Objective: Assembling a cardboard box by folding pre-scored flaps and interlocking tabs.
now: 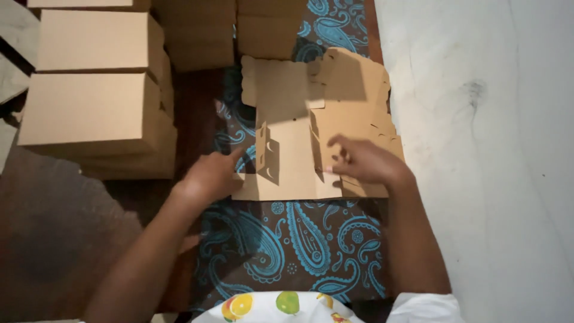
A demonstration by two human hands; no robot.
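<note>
Cardboard lies flat in the middle of the head view: a cut-out box blank (pixel 287 149) that is not yet a box, resting on a brown cloth with blue swirls (pixel 299 239). Two small side flaps of the blank stand up, one near each hand. The left hand (pixel 209 174) is at the blank's lower left edge, with its fingers loosely bent and one finger pointing toward the left flap; it seems to touch the edge, but the picture is dim there. The right hand (pixel 362 160) rests on the blank's right side, fingers curled and a bit spread, just beside the right flap, pinching nothing that can be seen. More flat blanks (pixel 359 90) lie stacked under and behind the first one. To the left, well apart from the hands, stands a pile of finished brown boxes (pixel 95 90). A white floor (pixel 490 149) runs along the right side of the cloth.
</note>
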